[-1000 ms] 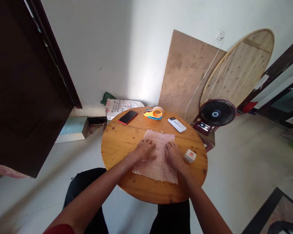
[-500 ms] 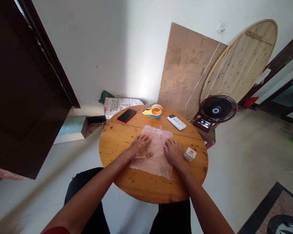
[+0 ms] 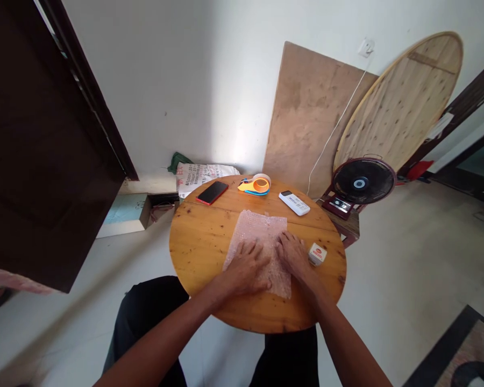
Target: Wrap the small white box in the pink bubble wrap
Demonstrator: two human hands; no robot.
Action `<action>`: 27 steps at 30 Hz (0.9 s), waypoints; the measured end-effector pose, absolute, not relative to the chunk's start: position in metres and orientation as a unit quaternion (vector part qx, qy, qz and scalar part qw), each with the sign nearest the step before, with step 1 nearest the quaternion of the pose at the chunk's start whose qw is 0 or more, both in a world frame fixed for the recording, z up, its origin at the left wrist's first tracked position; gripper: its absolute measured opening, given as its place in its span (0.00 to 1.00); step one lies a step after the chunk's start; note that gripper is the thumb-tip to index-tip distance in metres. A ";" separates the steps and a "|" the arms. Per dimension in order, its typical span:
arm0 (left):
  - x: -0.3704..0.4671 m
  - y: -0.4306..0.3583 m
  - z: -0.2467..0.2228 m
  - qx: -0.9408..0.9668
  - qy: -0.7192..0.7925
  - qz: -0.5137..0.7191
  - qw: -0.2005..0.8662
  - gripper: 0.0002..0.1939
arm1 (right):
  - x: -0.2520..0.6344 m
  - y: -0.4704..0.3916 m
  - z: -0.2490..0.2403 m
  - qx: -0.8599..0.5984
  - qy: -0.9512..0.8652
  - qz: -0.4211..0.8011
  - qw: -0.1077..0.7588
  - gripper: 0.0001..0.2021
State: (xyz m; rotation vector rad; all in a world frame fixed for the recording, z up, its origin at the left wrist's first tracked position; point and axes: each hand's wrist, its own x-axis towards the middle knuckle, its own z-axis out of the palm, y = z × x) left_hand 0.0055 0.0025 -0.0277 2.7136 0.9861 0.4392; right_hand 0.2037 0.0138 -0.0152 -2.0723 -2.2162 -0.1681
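Left hand (image 3: 248, 269) and right hand (image 3: 293, 253) unclenched, palms down on bubble wrap (image 3: 262, 228). Small box (image 3: 318, 254) near right hand, on table (image 3: 197, 242).

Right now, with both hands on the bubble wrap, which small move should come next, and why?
Perhaps slide the left hand to the upper left corner of the bubble wrap: that corner lies unheld, while the right hand rests on the right side.
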 end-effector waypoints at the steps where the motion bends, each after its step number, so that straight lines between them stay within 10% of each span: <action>1: 0.006 0.001 -0.028 0.923 0.334 0.149 0.115 0.32 | 0.207 0.008 -0.011 -0.675 -0.733 -0.060 0.060 0.14; 9: 0.003 0.000 -0.032 0.918 0.339 0.165 0.120 0.33 | 0.276 -0.024 -0.004 -0.734 -0.668 -0.098 0.072 0.29; 14: 0.003 -0.001 -0.033 0.917 0.340 0.173 0.114 0.33 | 0.303 -0.026 0.000 -0.775 -0.616 0.046 0.133 0.27; 19: 0.003 0.000 -0.034 0.919 0.335 0.173 0.114 0.33 | 0.249 -0.039 0.047 -0.681 -0.583 0.237 0.375 0.28; 27: 0.003 -0.004 -0.022 0.919 0.324 0.182 0.133 0.37 | 0.134 0.015 0.031 -0.492 -0.644 0.479 0.337 0.13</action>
